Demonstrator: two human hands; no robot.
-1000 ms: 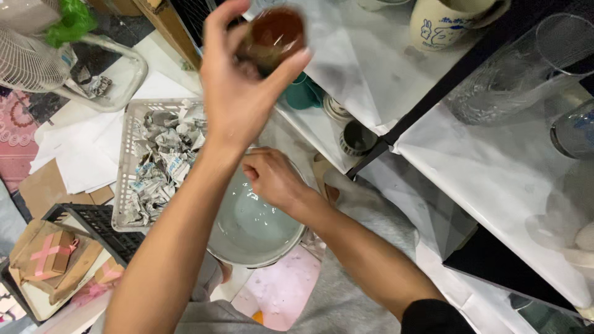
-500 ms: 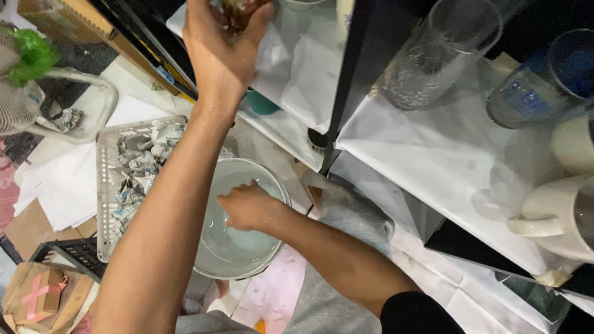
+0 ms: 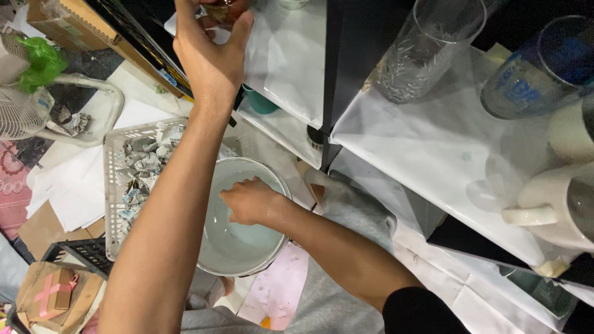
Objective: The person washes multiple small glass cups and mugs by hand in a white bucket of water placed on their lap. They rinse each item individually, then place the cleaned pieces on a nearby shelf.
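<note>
My left hand (image 3: 210, 59) is raised to the white-papered shelf (image 3: 291, 68) and grips a small brown glazed cup (image 3: 220, 8), which the top edge of the view cuts off. Lower down, my right hand (image 3: 247, 201) reaches into a pale round bowl (image 3: 218, 266) that holds some water. Its fingers curl downward onto the wet inside. Whether they hold anything is hidden.
A white plastic basket (image 3: 114, 185) of crumpled paper sits left of the bowl. The right shelf holds a clear glass (image 3: 427, 49), a bluish glass (image 3: 538, 68) and white mugs (image 3: 557, 207). A teal cup (image 3: 260, 102) stands on a lower shelf. A fan (image 3: 18, 111) is at far left.
My left hand has carried the brown cup up and away toward the shelf, to the top edge of the view. The right hand stays in the bowl.
</note>
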